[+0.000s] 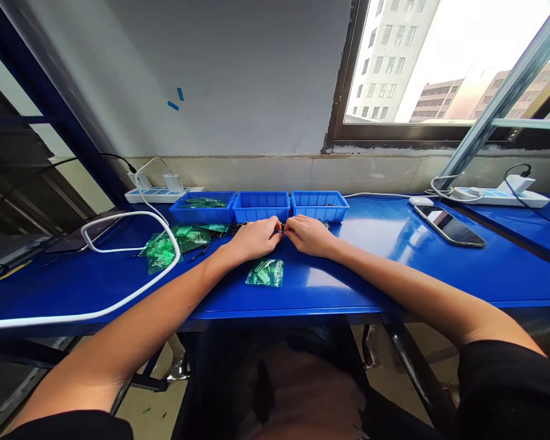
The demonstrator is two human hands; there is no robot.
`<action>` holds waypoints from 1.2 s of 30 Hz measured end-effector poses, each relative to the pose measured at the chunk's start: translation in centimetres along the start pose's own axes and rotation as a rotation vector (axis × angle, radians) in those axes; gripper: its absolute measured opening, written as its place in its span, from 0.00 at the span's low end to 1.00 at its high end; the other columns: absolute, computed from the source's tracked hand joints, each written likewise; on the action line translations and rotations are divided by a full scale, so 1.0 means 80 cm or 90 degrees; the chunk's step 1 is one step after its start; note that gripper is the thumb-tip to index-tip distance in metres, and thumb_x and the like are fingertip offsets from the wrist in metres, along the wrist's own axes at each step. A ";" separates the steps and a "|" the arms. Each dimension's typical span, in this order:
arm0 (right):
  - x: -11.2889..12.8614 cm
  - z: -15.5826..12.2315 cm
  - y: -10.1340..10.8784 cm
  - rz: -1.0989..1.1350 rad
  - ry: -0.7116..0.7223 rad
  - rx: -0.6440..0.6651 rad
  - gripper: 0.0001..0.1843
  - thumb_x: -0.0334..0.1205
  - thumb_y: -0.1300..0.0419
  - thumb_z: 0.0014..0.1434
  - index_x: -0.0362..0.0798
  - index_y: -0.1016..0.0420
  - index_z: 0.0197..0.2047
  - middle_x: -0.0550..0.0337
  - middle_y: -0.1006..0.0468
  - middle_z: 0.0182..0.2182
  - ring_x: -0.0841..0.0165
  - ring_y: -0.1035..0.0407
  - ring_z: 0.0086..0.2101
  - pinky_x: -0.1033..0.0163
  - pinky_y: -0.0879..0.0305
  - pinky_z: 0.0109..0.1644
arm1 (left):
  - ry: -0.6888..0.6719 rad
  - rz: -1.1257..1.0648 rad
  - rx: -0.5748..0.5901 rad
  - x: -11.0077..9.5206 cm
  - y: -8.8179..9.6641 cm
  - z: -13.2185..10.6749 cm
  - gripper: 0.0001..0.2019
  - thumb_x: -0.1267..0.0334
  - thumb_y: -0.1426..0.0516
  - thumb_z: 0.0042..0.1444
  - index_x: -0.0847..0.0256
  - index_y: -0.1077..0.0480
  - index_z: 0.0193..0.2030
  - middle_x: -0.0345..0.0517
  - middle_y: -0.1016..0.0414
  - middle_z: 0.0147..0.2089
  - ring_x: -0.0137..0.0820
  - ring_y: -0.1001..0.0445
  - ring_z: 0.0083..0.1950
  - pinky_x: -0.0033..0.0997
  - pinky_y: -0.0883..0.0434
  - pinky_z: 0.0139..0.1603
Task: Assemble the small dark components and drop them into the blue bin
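While the left hand (pixel 258 238) and right hand (pixel 312 236) pinch some tiny dark part (pixel 282 228) mid-frame, looks partway done: green packets (pixel 159 252) lie loose centre-left, more sit in the leftmost blue bin (pixel 201 216); can't tell how much is left.

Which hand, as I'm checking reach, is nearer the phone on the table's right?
Right. The right hand is left of the phone, apart from it; the left hand is farther left.

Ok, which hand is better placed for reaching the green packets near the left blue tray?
Probably the left hand: it is nearer those green packets, while the right hand would reach across it. Both seem busy with a small piece, though.
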State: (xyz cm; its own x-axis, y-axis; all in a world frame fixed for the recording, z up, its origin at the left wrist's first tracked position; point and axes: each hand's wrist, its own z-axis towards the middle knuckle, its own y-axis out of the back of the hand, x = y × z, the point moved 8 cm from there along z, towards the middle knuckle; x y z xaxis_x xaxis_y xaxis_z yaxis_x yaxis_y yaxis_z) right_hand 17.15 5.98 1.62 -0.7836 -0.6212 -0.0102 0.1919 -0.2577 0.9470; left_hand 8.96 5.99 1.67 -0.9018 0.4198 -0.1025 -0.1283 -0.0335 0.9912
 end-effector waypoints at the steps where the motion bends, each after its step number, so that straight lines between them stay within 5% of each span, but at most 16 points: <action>1: 0.000 0.000 0.000 0.001 0.001 0.000 0.08 0.34 0.51 0.62 0.44 0.31 0.36 0.53 0.25 0.34 0.65 0.32 0.39 0.63 0.40 0.41 | -0.001 0.000 0.001 0.000 0.000 0.000 0.11 0.58 0.53 0.60 0.56 0.37 0.46 0.44 0.25 0.46 0.41 0.26 0.47 0.37 0.31 0.42; 36: 0.000 -0.001 0.001 0.022 0.015 -0.008 0.08 0.34 0.50 0.61 0.45 0.31 0.35 0.54 0.24 0.34 0.65 0.33 0.38 0.64 0.42 0.39 | -0.018 0.023 0.007 -0.002 0.000 0.000 0.12 0.59 0.55 0.59 0.56 0.34 0.44 0.45 0.25 0.46 0.41 0.26 0.47 0.36 0.31 0.43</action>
State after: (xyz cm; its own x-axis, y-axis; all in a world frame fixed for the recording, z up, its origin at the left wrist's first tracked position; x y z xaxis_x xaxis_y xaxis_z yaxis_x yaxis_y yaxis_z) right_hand 17.23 5.89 1.63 -0.7621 -0.6473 0.0139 0.2254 -0.2452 0.9429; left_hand 9.12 5.92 1.66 -0.8939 0.4438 -0.0638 -0.0908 -0.0397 0.9951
